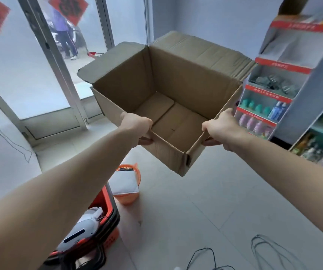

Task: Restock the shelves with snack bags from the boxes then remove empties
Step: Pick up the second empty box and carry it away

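An open brown cardboard box [176, 80] hangs in the air in front of me, above the tiled floor, and nothing lies inside it. My left hand [137, 126] grips the near-left wall of the box, fingers curled over its edge. My right hand [222, 127] grips the near-right wall the same way. The far flaps stand open. A shelf unit [285, 80] with red price strips stands at the right and holds bottles and packets.
A stack of red shopping baskets [106, 209] with a white device on top sits on the floor at lower left, next to an orange bucket [127, 184]. Cables [269, 248] lie on the tiles at lower right. A glass door [63, 61] is ahead left, a person outside.
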Demonstrator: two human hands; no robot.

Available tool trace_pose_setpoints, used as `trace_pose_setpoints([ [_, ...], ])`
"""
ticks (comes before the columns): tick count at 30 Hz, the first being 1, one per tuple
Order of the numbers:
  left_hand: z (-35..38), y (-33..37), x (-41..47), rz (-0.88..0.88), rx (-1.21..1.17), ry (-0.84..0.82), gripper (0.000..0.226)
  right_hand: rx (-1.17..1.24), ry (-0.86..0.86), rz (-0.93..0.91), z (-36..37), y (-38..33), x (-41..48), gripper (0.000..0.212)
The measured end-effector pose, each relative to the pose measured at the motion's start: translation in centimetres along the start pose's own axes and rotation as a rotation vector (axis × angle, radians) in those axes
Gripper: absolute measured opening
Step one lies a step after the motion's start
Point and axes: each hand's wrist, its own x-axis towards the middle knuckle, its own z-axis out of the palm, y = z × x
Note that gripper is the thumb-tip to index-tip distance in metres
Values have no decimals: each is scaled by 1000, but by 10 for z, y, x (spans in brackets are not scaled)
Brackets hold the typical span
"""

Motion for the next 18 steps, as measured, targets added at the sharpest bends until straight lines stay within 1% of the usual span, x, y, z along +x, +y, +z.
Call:
trace_pose_setpoints([
  [3,30,25,27,-2,96,-53,13,31,19,33,-9,-1,44,35],
  [6,48,48,61,3,127,-62,27,78,21,66,-14,-6,85,35],
  [11,75,77,136,-26,165,-96,20,96,46,91,-11,-16,155,35],
  [12,80,80,155,-28,174,-100,15,99,42,95,-9,-17,170,35],
  [14,89,86,194,-29,197,-99,26,70,36,121,-3,-19,202,34],
  [15,93,91,213,-38,204,-109,25,56,39,135,2,-20,220,34],
  [17,99,103,253,-91,224,-136,15,69,38,160,16,-24,258,35],
  [18,101,110,273,-114,217,-137,16,82,29,169,23,-28,279,35],
])
